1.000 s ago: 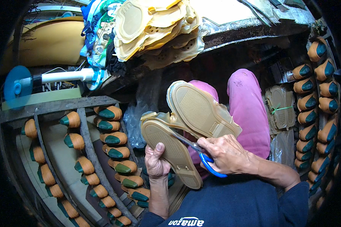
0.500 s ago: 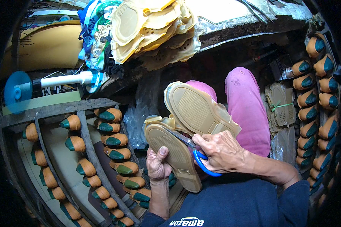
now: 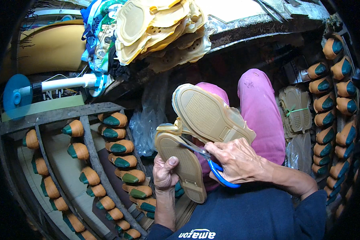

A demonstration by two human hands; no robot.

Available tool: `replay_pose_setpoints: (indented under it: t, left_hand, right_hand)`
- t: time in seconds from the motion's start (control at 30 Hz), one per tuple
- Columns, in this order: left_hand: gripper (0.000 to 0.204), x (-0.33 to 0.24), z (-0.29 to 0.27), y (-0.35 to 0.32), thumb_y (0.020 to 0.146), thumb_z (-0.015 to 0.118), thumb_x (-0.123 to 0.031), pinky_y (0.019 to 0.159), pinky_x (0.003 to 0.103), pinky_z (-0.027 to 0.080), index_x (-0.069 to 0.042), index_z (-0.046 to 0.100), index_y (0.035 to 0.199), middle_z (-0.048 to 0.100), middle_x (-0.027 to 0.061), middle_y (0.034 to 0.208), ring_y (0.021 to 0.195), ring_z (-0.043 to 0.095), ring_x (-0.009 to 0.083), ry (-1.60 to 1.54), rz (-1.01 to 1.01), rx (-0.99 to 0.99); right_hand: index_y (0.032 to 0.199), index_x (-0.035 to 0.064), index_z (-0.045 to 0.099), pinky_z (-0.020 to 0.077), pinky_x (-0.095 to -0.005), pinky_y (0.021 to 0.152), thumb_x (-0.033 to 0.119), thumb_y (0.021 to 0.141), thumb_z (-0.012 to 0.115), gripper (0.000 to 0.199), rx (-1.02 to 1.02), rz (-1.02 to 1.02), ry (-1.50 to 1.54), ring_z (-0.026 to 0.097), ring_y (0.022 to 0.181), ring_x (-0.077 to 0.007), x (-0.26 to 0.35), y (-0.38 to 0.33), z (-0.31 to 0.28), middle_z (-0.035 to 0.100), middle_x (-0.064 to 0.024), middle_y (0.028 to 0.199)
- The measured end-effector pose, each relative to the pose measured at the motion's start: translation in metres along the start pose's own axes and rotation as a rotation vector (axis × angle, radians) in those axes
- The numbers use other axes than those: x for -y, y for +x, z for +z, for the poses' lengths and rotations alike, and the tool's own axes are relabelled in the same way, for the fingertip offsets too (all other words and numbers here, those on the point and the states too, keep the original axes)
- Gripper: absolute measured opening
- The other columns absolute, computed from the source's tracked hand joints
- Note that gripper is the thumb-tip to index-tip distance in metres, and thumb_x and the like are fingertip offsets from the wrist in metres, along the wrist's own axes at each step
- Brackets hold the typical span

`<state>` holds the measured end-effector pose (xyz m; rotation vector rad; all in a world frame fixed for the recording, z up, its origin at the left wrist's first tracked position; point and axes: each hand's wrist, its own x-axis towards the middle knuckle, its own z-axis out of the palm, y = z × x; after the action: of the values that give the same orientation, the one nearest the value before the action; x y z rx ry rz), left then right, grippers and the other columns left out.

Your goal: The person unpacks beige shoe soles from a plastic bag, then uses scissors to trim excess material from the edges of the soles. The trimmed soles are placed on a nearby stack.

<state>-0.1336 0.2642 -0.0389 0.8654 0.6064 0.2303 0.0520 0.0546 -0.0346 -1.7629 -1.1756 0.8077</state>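
Note:
My left hand point(image 3: 165, 174) grips a tan rubber shoe sole point(image 3: 184, 168) along its left edge, thumb on the patterned face. A second tan sole point(image 3: 206, 112), with ragged excess rubber round its rim, lies beyond it over my lap. A folded strip of excess rubber point(image 3: 170, 127) sits between the two at their far ends. My right hand point(image 3: 240, 162) is closed round blue-handled scissors point(image 3: 224, 176). Their blades lie between the soles, against the right edge of the held one, and look slightly parted.
Wooden racks with rows of orange-and-green shoes point(image 3: 118, 148) stand at left, more shoes point(image 3: 324, 104) at right. Trimming-edged soles point(image 3: 160, 32) are piled on the far bench. A tied sole bundle point(image 3: 296, 110) lies right of my knee. A clear plastic bag point(image 3: 145, 130) hangs left of the soles.
The held sole has tilted and its near end has shifted slightly left. The scissors have turned and their blades have opened a little. My right hand has moved slightly right.

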Motion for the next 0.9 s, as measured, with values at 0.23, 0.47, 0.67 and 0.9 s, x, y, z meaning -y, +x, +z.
replay_pose_setpoints:
  t: [0.23,0.47,0.67,0.9]
  left_hand:
    - [0.051,0.002,0.007,-0.005,0.099,0.078,-0.008,0.105,0.046,0.064,0.005,0.062,0.145,0.076,0.0196,0.134,0.118,0.077,0.0309,0.043,-0.062,0.002]
    - [0.047,0.001,0.0,-0.008,0.098,0.079,-0.007,0.104,0.045,0.064,0.005,0.065,0.141,0.078,0.018,0.129,0.115,0.078,0.0293,0.079,-0.071,-0.01]
    - [0.043,-0.008,-0.01,-0.011,0.096,0.078,-0.005,0.101,0.041,0.063,0.005,0.068,0.137,0.079,0.0162,0.126,0.111,0.078,0.0263,0.179,-0.116,0.019]
    - [0.041,-0.011,-0.011,-0.013,0.095,0.081,-0.005,0.099,0.036,0.061,0.004,0.072,0.133,0.08,0.0118,0.122,0.109,0.077,0.0207,0.223,-0.152,0.062]
  right_hand:
    - [0.116,0.0001,0.064,0.0582,-0.0503,0.06,0.028,0.085,0.079,0.045,-0.064,-0.038,-0.086,0.075,0.071,-0.0411,-0.001,0.01,-0.002,0.075,-0.0202,0.089]
    - [0.111,0.0019,0.064,0.058,-0.0525,0.059,0.025,0.088,0.074,0.034,-0.021,-0.067,-0.032,0.074,0.067,-0.0421,-0.006,0.003,-0.013,0.074,-0.022,0.082]
    - [0.11,0.0048,0.064,0.0585,-0.0548,0.062,0.023,0.087,0.076,0.031,0.05,-0.136,-0.063,0.074,0.07,-0.0434,-0.018,-0.007,-0.028,0.075,-0.0194,0.083]
    - [0.122,0.0046,0.067,0.0581,-0.0569,0.066,0.031,0.089,0.074,0.043,0.201,-0.077,-0.09,0.076,0.077,-0.0446,-0.025,-0.021,-0.042,0.077,-0.0201,0.091]
